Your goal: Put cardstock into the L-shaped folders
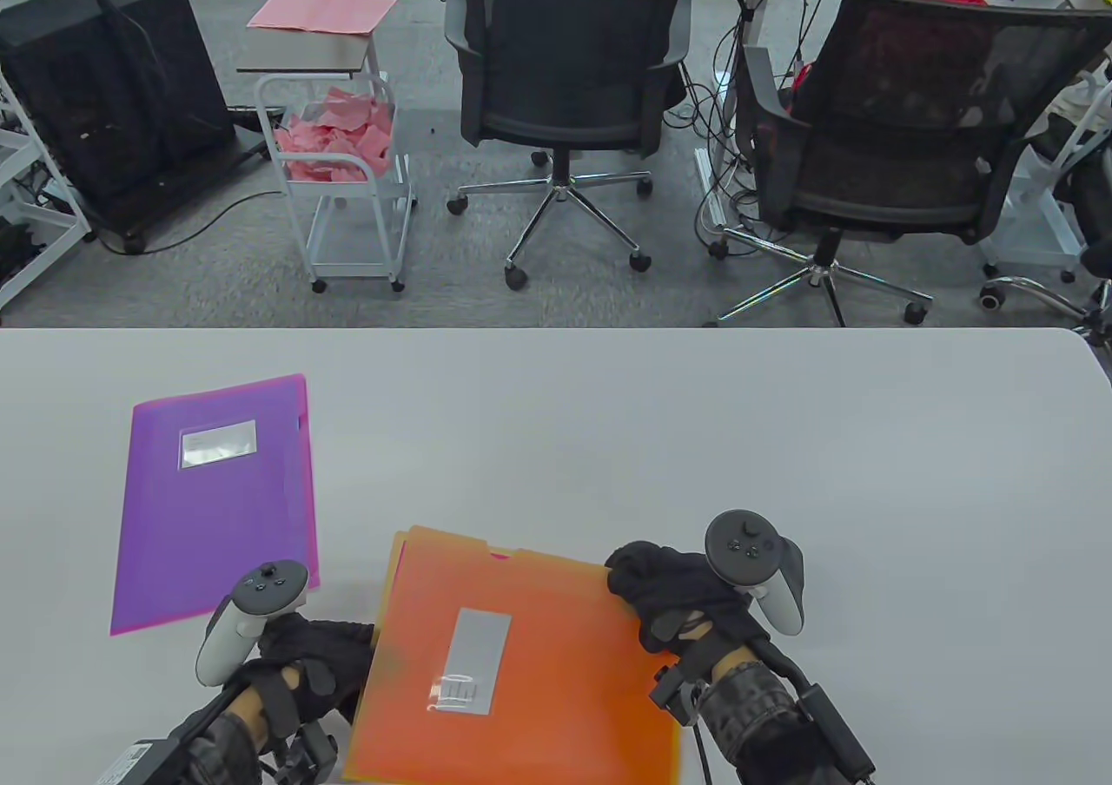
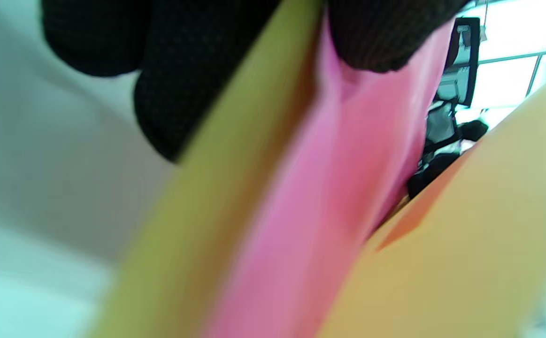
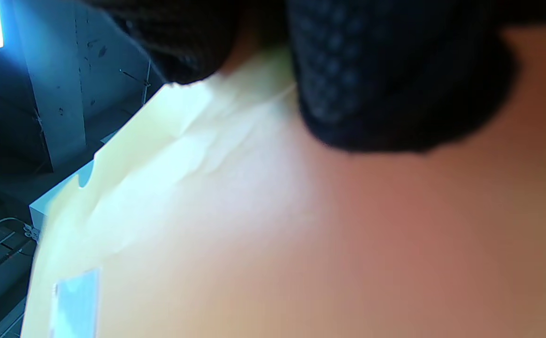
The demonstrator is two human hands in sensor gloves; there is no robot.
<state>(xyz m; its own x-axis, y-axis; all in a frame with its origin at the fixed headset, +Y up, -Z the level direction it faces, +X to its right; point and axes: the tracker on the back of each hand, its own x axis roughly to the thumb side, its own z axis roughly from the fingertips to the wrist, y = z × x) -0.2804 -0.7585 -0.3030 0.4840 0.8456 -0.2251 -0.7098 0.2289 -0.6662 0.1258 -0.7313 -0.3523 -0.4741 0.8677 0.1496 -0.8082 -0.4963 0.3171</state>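
The orange folder lies at the bench's near edge, between the two hands, with a pale label on its cover. The left hand grips its left edge; the left wrist view shows gloved fingers pinching yellow-orange layers with a pink sheet between them, which suggests cardstock sits at least partly inside. The right hand holds the folder's far right corner, fingers curled over the cover. How deep the sheet sits cannot be told. The purple folder lies flat near the bench's left edge, well apart from both hands; it looks finished, though its contents are not visible. The orange folder seems close to done.
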